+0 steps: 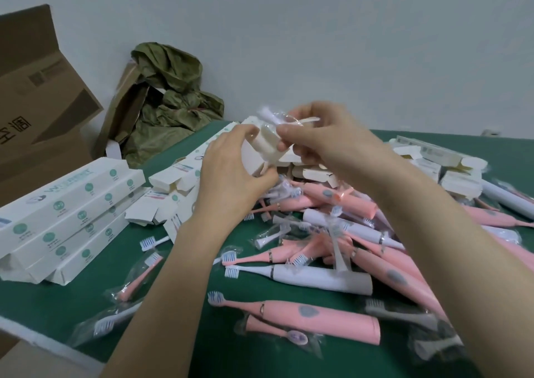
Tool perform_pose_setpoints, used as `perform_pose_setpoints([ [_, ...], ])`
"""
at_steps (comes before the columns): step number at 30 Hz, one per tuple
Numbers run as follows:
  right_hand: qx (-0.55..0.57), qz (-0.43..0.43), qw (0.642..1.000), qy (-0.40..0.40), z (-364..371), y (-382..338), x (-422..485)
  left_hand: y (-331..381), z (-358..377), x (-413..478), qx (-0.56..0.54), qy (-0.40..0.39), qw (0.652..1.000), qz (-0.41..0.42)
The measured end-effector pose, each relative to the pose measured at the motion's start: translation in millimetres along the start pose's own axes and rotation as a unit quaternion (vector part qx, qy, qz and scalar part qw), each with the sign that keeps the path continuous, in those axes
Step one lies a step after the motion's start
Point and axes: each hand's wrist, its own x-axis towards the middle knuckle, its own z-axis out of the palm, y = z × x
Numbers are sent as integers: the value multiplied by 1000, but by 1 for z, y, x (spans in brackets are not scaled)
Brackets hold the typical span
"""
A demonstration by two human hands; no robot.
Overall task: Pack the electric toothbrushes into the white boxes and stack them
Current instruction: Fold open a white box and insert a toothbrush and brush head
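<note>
A green counter fills the lower view, against a pale wall. At the far left stands an open brown carton. A big pile of toothbrushes, pink and white, lies on the counter at the right, with loose brush heads in clear wrap among them. At the left lies a stack of closed white boxes. A crumpled green bag sits at the wall behind. Open boxes lie in the middle, and more at the far right.

Both hands are raised above the pile. The left hand has its grip clamped around one open box. The right hand pinches a wrapped brush head just at the mouth of this box.
</note>
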Motion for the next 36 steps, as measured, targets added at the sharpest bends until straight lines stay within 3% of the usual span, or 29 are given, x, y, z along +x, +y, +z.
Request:
perform_pose_setpoints([
  [2, -143, -16, 989, 35, -1, -2, 3, 0, 0, -3, -4, -2, 1000, -5],
  [4, -236, -31, 971, 14, -3, -5, 6, -1, 0, -5, -3, -4, 1000, -12],
  [7, -323, -46, 945, 20, -1, -7, 11, -2, 2, -7, 4, -31, 999, -14],
  [11, -340, -68, 937, 46, 9, -9, 20, -1, 7, -9, -1, -48, 999, -8],
  [16, -328, -110, 931, 120, 11, -8, 23, -5, 5, -10, -26, -2, 999, -21],
  [22, -432, -168, 886, -8, 22, -11, 14, -4, 6, -15, -37, -10, 999, -4],
  [26, -333, -129, 933, -39, 13, -11, 13, -8, 4, -13, -36, 23, 999, -13],
  [31, -218, -143, 961, 88, 20, 1, 14, -8, 7, -15, -46, 27, 998, -11],
  [33, -245, -162, 950, 108, 28, 6, 13, -8, 8, -15, -47, 40, 998, -6],
  [36, -379, -179, 907, 26, 39, 13, 14, -10, 9, -17, -40, 30, 999, -4],
])
